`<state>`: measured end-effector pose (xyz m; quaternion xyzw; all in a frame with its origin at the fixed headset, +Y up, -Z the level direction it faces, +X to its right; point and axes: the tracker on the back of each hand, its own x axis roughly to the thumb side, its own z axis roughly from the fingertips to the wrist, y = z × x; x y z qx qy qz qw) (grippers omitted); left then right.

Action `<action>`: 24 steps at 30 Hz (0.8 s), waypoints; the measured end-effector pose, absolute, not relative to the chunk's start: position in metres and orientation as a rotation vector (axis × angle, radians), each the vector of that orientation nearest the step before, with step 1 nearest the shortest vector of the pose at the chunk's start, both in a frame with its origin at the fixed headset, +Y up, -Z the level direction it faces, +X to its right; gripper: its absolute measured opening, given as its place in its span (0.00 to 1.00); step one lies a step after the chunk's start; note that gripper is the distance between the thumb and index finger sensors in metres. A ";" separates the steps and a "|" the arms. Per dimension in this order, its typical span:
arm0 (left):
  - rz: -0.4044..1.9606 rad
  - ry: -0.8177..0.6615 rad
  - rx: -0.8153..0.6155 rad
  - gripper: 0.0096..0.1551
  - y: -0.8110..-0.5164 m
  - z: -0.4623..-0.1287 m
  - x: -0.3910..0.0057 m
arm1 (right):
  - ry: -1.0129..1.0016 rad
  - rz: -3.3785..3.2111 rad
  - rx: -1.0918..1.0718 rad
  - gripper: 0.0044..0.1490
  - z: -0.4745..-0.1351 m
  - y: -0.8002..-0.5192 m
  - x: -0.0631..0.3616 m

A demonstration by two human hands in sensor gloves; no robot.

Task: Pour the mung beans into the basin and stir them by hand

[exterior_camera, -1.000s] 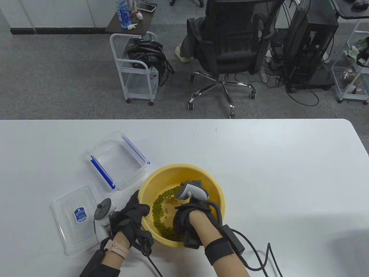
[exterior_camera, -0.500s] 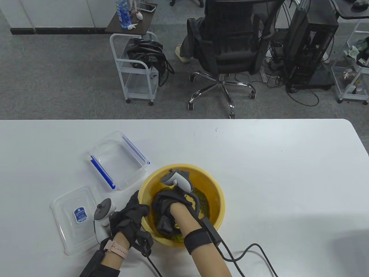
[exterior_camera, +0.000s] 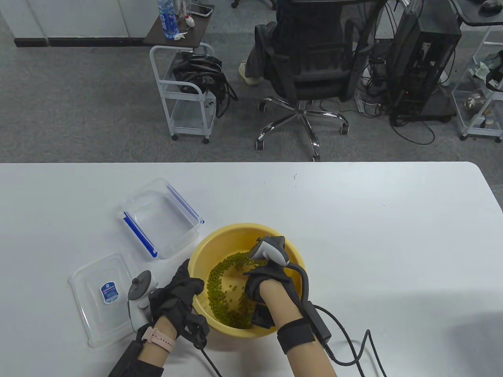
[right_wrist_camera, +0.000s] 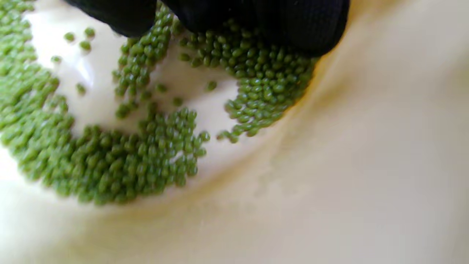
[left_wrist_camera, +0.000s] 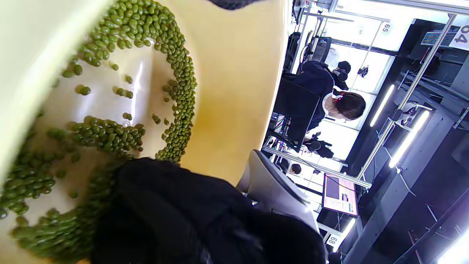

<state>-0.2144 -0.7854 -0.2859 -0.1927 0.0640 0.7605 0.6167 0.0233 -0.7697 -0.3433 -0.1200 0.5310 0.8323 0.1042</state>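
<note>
I have the mung beans [exterior_camera: 224, 288] loose in the yellow basin [exterior_camera: 292, 255]; they are light and roll easily. My left grip [exterior_camera: 178, 298] clasps its rim; right grip [exterior_camera: 261, 284] fingers rest among them, curl unclear.

an office-type lab or data-recording workspace. a white table [exterior_camera: 353, 220] stands on grey carpet [exterior_camera: 78, 110]; beyond it are a black swivel chair [exterior_camera: 310, 63] with a seated person, a desktop computer tower [exterior_camera: 424, 59] amid loose cables, and a white wheeled cart [exterior_camera: 184, 98] beneath a dark side table [exterior_camera: 177, 29] bearing a water bottle [exterior_camera: 167, 17] and a phone [exterior_camera: 201, 10]. the left wrist view shows further people at stations, a lit monitor [left_wrist_camera: 339, 194], ceiling strip lights [left_wrist_camera: 408, 139], metal framing and numbered station signs [left_wrist_camera: 386, 27].
</note>
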 end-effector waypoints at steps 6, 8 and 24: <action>1.747 0.144 -0.448 0.44 -0.786 -0.286 -0.215 | 1.776 2.307 -0.054 0.33 -0.320 -0.779 -0.016; 1.746 0.139 -0.453 0.44 -0.786 -0.286 -0.215 | 1.788 2.256 -0.003 0.33 -0.320 -0.781 -0.030; 1.741 0.133 -0.455 0.44 -0.786 -0.286 -0.215 | 1.196 2.569 -0.363 0.34 -0.383 -0.772 -0.008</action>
